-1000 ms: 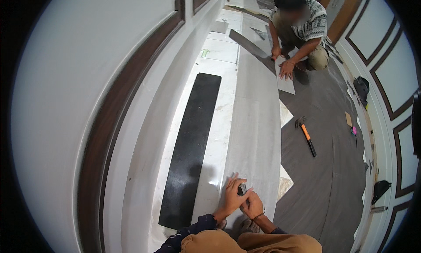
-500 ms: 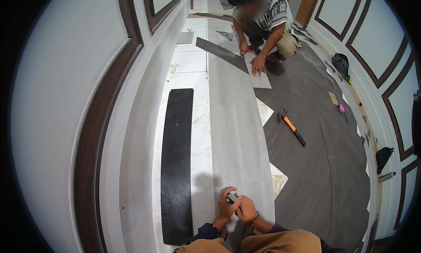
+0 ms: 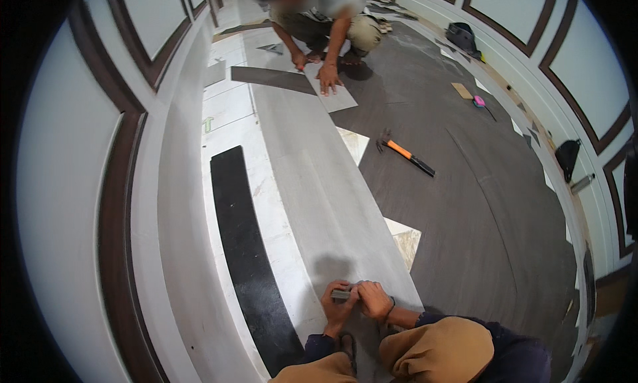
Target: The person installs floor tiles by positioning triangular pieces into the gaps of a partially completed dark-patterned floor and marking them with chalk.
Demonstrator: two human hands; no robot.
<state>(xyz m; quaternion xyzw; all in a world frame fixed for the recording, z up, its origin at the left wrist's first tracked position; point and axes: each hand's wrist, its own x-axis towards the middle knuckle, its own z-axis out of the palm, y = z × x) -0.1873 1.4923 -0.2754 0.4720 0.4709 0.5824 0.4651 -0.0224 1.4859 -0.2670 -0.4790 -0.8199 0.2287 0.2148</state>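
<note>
Shifted since a second ago, the view now looks farther down the room, while both hands remain together at the near end of a long light grey plank (image 3: 319, 184) on the floor. Left hand (image 3: 337, 304) is closed on a small dark grey tool (image 3: 341, 294), seemingly a cutter or marker, pressed to the plank's surface; right hand (image 3: 373, 299) has its grip curled round the same tool from the right, fingers touching the left hand. Just left of the plank lies a black strip (image 3: 247, 250) on pale subfloor (image 3: 229, 110) running beside the white wall panelling (image 3: 73, 150). To the right, dark plank flooring (image 3: 478, 203) already covers much of the room, with pale gaps showing along its edge, so laying looks well advanced but unfinished on the left. An orange-handled hammer (image 3: 407, 154) rests on the dark floor. At the far end, another person (image 3: 319, 24) crouches, hands on a pale board.
</note>
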